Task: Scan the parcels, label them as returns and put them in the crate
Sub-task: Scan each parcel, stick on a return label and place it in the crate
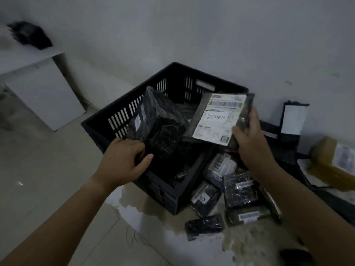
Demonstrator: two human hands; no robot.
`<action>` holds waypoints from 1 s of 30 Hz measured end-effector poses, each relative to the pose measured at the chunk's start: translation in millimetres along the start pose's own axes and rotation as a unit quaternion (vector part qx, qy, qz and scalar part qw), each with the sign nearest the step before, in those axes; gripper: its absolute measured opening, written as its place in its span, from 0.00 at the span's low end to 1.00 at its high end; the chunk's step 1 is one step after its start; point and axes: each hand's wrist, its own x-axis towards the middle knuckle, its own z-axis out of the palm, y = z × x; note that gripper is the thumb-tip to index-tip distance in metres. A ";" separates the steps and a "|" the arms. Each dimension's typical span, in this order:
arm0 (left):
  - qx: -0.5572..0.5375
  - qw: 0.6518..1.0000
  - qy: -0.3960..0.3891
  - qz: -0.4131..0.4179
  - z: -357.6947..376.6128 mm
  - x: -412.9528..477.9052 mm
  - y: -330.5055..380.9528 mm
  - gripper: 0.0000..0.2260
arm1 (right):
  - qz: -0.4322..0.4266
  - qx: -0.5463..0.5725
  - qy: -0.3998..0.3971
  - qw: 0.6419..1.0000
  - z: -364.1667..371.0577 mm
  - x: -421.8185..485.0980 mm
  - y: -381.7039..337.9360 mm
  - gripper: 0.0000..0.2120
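While hanging over the black slatted crate [115, 121] in the middle of the view, gripping a bulky black-wrapped parcel [159, 120] with the left hand [126, 158], fingers and thumb curling round its lower end at about seven o'clock of the parcel. Holding that parcel tilted, upper end pointing toward twelve o'clock, above the crate's open top. Clasping a flat dark parcel [247, 110] with the right hand [249, 139] at that parcel's four o'clock corner, thumb lying on the front, fingers wrapping along the right edge. Showing on its upturned face a white shipping label [222, 106] with a barcode and the handwritten word RETURN. Holding it at two o'clock of the bulky parcel, over the crate's right rim, just beside that parcel; cannot tell whether touching. Looking down, at four to five o'clock of the crate, on a loose heap of small black-wrapped parcels [240, 191] lying on the floor, several bearing white labels. Looking, at three o'clock of the view, on a brown taped parcel [330, 162] resting near the wall. Looking, at nine to ten o'clock of the crate, on a white panel [44, 93] leaning well apart from it, and at six o'clock on a pale stain [153, 214] spreading over the floor tiles beside the crate's near corner
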 end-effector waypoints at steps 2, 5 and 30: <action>-0.011 1.000 0.007 0.005 4.7 0.2 -3.6 0.19 | -0.042 -0.073 0.022 0.996 10.7 32.0 -6.3 0.25; -0.014 1.000 0.020 0.018 9.8 0.4 -7.0 0.17 | -0.030 -0.145 0.087 0.985 20.7 81.8 -10.7 0.21; -0.031 0.999 0.011 0.023 8.8 1.0 -6.6 0.13 | 0.046 -0.436 -0.177 0.881 81.7 127.9 34.4 0.25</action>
